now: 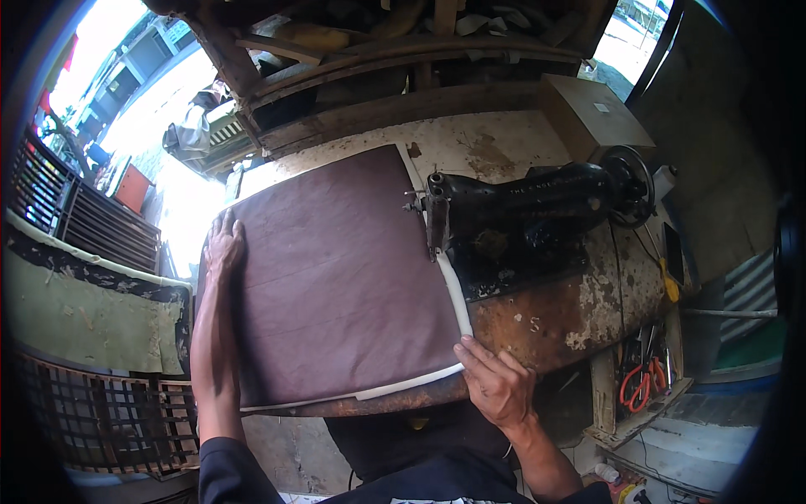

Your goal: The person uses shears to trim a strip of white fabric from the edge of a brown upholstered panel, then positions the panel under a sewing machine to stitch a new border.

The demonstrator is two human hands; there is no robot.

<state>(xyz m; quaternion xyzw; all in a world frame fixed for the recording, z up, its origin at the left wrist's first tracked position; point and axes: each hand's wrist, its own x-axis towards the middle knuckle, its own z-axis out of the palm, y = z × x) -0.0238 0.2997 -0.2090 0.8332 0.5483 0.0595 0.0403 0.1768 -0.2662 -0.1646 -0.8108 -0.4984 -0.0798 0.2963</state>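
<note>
A large maroon sheet of upholstery leather or vinyl (pixel 336 269) lies across the table, its right edge running up to the needle of a black sewing machine (pixel 520 197). White edging strip (pixel 453 290) follows the sheet's right and near edges and passes under the machine's presser area. My left hand (pixel 223 244) rests flat on the sheet's far left edge, fingers stretched out. At the near right corner, my right hand (pixel 497 378) pinches the white edging strip between thumb and fingers. Whether it also grips the sheet there is hidden.
A cardboard box (pixel 596 118) stands behind the machine's handwheel (pixel 630 186). Orange-handled scissors (pixel 642 385) hang in a wooden rack at the right. A worn green padded panel (pixel 96 294) and slatted frames (pixel 105 416) stand to the left. Wooden shelving (pixel 403 101) backs the table.
</note>
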